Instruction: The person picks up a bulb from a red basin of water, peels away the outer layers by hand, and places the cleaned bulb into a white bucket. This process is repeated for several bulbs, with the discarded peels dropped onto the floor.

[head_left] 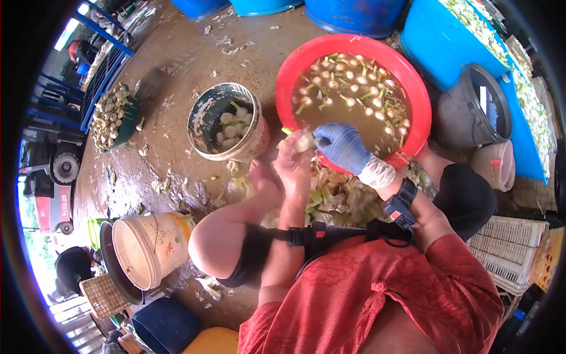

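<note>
My bare left hand (292, 162) is closed around a white garlic bulb (305, 141), its short green stem (287, 130) poking out past the fingers. Against the bulb's right side, my right hand (344, 147) in a blue glove has its fingers curled and pinched; whether a small tool is inside them is hidden. Just beyond the hands stands a red tub (285, 76) of brown water with many garlic bulbs (351, 75) floating in it. Left of my left hand, a dirty bucket (224, 154) holds several peeled bulbs (233, 127). Loose peelings (339, 197) lie beneath my hands.
A dark green container (127, 127) heaped with unpeeled bulbs stands far left. White buckets (132, 251) sit by my left knee. A black bucket (466, 112) and blue bins (433, 44) are at the right. A white crate (507, 248) stands near my right side. Skins litter the wet floor (171, 65).
</note>
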`<action>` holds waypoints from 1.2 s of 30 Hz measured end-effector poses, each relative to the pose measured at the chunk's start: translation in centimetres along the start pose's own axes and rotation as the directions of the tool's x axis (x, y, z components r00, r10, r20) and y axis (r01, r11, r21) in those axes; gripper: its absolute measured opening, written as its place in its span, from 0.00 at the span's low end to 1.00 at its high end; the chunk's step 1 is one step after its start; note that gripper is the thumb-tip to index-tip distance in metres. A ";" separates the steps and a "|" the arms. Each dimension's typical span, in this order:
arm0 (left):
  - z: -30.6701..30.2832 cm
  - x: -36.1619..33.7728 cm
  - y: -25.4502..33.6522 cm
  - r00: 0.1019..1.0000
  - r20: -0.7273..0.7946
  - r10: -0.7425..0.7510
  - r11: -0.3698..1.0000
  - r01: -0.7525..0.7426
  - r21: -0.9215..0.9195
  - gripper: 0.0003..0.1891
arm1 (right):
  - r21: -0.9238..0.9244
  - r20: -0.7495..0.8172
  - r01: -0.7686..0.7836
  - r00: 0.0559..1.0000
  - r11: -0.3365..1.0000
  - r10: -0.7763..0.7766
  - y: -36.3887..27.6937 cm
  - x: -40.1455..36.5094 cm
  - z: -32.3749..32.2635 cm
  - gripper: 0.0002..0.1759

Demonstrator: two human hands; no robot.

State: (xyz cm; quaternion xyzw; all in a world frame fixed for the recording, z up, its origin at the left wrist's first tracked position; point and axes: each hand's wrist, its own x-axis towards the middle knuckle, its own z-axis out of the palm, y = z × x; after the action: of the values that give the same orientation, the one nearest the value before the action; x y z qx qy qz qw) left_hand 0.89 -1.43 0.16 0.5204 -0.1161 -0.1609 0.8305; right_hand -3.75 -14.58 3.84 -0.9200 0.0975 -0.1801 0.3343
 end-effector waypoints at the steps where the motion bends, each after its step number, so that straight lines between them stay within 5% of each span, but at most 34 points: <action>1: -0.1 0.0 0.1 1.000 0.002 0.022 0.993 -0.022 0.118 0.19 | -0.002 0.000 -0.009 1.000 1.000 0.009 -0.1 0.0 0.0 0.05; 4: 0.0 -0.4 0.4 0.998 -0.007 0.068 0.907 -0.059 0.417 0.17 | -0.087 -0.043 -0.001 0.999 0.996 -0.003 0.0 -0.3 0.7 0.05; 9: 0.4 -0.7 1.4 0.990 0.063 -0.126 0.980 0.115 0.164 0.16 | 0.168 0.027 -0.102 0.995 0.980 0.099 2.0 -0.5 0.9 0.07; 14: 0.3 -0.7 2.0 0.964 0.199 -0.177 0.984 0.169 0.053 0.15 | 0.196 0.063 -0.217 0.976 0.956 0.208 5.4 -1.3 2.1 0.08; 17: 0.3 -0.5 2.5 0.950 0.155 -0.270 0.961 0.276 -0.014 0.11 | 0.477 0.334 -0.626 0.779 0.618 0.531 6.1 -2.7 2.0 0.07; 18: 0.1 -0.5 2.3 0.949 0.152 -0.276 0.960 0.281 -0.011 0.11 | 0.477 0.338 -0.630 0.775 0.613 0.533 6.1 -3.3 1.9 0.07; 20: 0.0 -0.2 1.6 0.968 0.143 -0.206 0.978 0.198 0.073 0.12 | 0.778 0.238 -0.404 0.898 0.481 0.370 5.6 -4.2 1.5 0.05; 24: 0.6 -0.4 1.2 0.969 0.161 -0.187 0.964 0.149 0.221 0.12 | 0.523 0.005 -0.136 0.988 0.842 0.157 3.6 -4.1 0.9 0.11; 33: 0.7 -1.3 -1.0 0.992 0.123 -0.011 0.953 -0.027 0.301 0.20 | 0.122 -0.120 -0.110 0.985 0.986 0.124 2.8 -3.8 0.7 0.05; 36: 0.7 -1.5 -1.0 0.992 0.098 -0.083 0.957 0.052 0.284 0.20 | 0.005 -0.061 -0.120 0.991 0.993 0.120 2.6 -3.5 0.1 0.04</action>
State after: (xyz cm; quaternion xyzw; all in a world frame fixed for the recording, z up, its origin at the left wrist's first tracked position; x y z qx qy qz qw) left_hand -0.95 -1.86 -0.49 0.6272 -0.1652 -0.1994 0.7346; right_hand -7.08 -15.41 1.15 -0.9063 0.1629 -0.1879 0.3419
